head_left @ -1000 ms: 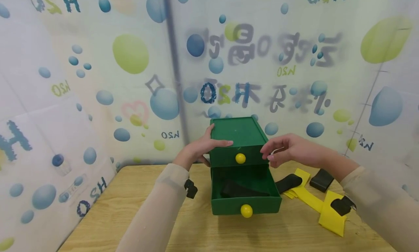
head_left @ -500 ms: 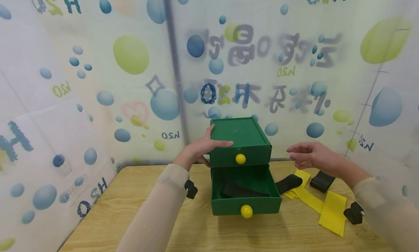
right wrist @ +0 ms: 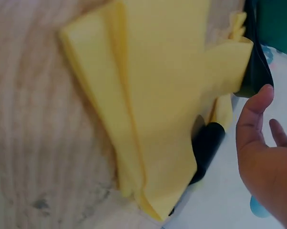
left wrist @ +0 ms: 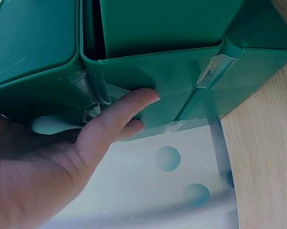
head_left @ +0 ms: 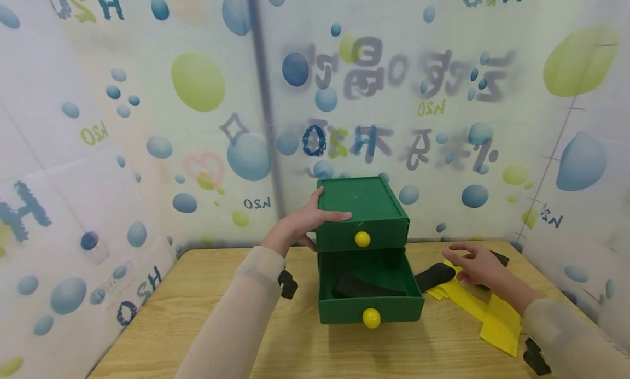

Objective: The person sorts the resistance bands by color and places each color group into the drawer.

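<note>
Left hand (head_left: 306, 219) grips green box (head_left: 361, 197); right hand (head_left: 476, 267), fingers parted, hovers by lower-right yellow strip (head_left: 471, 304), probably light, soft, best pinched edgewise

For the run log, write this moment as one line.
left hand: rests on green box | right hand: near yellow strip, holding nothing | lower drawer: open, black strap inside

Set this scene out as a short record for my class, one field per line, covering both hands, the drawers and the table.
Left hand: rests on the left side of the green cabinet
Right hand: near the yellow strip; contact unclear
Upper drawer: closed
Lower drawer: pulled out, black strip inside
Table: wooden; yellow strip right of the cabinet
</note>
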Demonstrator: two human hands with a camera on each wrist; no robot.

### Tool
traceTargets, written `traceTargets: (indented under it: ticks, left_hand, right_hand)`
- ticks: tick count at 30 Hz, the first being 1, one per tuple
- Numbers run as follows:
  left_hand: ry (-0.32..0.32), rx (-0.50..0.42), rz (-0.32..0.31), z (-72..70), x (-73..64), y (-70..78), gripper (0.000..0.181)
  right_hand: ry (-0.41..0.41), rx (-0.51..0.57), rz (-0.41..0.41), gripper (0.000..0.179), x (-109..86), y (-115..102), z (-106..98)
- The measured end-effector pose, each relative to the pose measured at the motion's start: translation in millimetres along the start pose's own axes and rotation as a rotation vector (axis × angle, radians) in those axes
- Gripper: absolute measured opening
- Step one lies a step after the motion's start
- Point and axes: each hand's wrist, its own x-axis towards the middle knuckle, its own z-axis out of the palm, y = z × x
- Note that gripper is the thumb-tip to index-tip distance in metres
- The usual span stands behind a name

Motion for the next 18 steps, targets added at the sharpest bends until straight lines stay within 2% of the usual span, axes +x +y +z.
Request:
traceTargets:
  ticks: [5,13,18]
  left_hand:
    - [0.001,0.004,0.0,0.7,1.3,0.6,0.122]
    - [0.006,0.009,-0.002,1.3,0.2,0.5,0.123]
    - [0.007,0.011,-0.001,1.5,-0.7,1.1,0.122]
  right_hand:
    - [0.037,-0.043,0.057,0.083,-0.9,9,8]
    - [0.005,0.118,0.108,0.083,-0.5,18,14]
    - [-0.009,0.129,0.114,0.084,-1.5,19,17]
